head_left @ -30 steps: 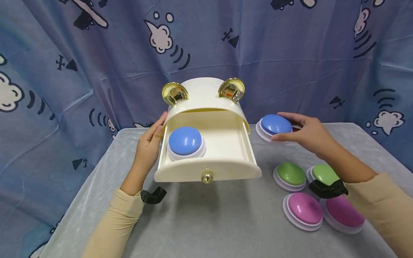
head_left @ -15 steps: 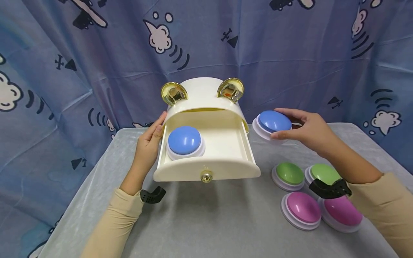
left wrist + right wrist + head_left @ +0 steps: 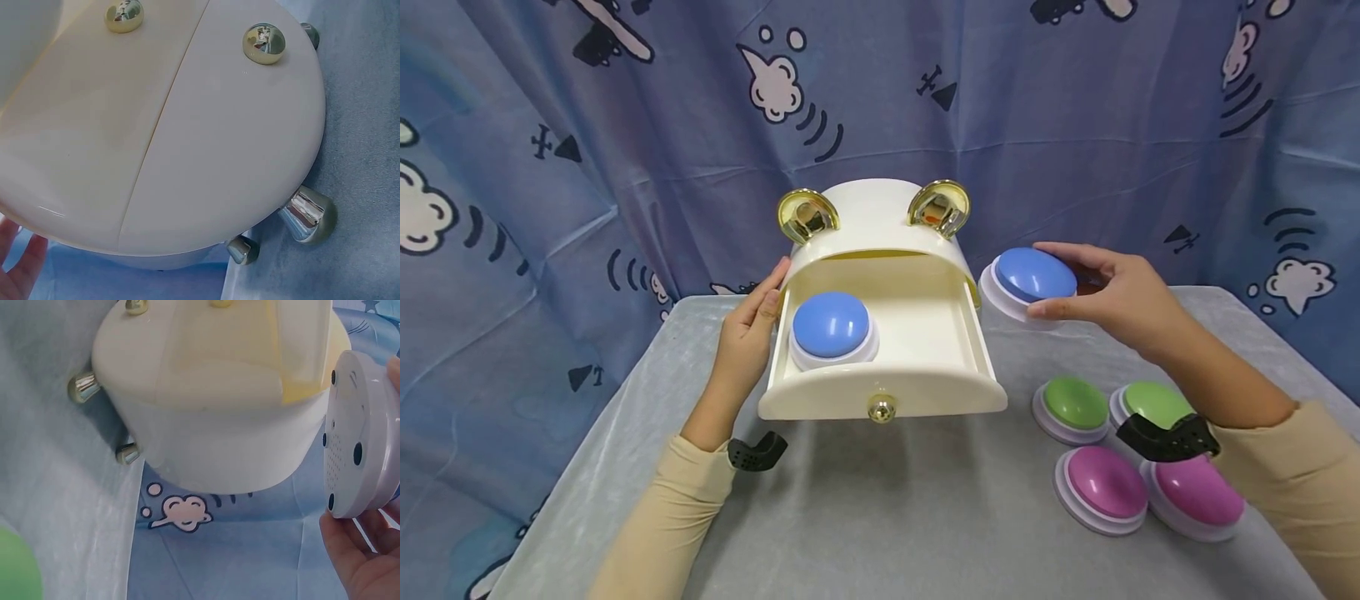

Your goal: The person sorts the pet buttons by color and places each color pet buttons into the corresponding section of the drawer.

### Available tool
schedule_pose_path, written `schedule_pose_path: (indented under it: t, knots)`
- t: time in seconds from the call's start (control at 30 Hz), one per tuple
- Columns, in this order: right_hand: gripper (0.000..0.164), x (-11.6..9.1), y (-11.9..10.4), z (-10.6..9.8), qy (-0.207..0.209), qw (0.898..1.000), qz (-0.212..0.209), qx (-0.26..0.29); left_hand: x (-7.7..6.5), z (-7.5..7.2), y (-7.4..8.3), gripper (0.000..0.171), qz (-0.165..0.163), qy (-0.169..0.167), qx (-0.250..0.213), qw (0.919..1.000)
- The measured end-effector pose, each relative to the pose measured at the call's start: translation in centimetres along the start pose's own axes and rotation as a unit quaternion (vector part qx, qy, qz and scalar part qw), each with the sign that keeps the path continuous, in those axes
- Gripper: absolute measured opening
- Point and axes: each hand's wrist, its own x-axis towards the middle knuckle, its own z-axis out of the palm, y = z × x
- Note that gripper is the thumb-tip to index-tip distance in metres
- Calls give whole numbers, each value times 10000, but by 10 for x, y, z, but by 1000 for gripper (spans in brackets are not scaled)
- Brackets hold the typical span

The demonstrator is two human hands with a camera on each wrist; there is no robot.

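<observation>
A cream drawer box [image 3: 876,217] with two gold ear-shaped pieces has its front drawer [image 3: 925,395] pulled out. One blue push button [image 3: 831,325] on a white base sits in the drawer's left half. My left hand [image 3: 743,342] lies with extended fingers against the box's left side; its fingertips show at the box edge in the left wrist view. To the right of the drawer, my right hand [image 3: 1112,292] pinches a second blue push button [image 3: 1036,275] between thumb and fingers, raised and tilted. Its white underside [image 3: 350,431], with dark feet and small holes, faces the box in the right wrist view.
Two green push buttons, a left one [image 3: 1077,403] and a right one [image 3: 1153,404], lie on the grey tabletop [image 3: 880,517] at right. Nearer stand two pink ones [image 3: 1107,482], partly under the right forearm. A patterned blue curtain [image 3: 880,92] hangs behind the table.
My right hand has lifted the blue push button a little and brought it slightly left, closer to the drawer. The left hand, the box and the other buttons stay put.
</observation>
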Motion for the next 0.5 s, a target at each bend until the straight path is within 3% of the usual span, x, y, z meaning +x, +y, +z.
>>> schedule_pose_path:
  t: [0.5]
  knots:
    - [70,-7,-24,8,-29,9989,-321,341,0,-1,-1,42,4,-50,121,9999]
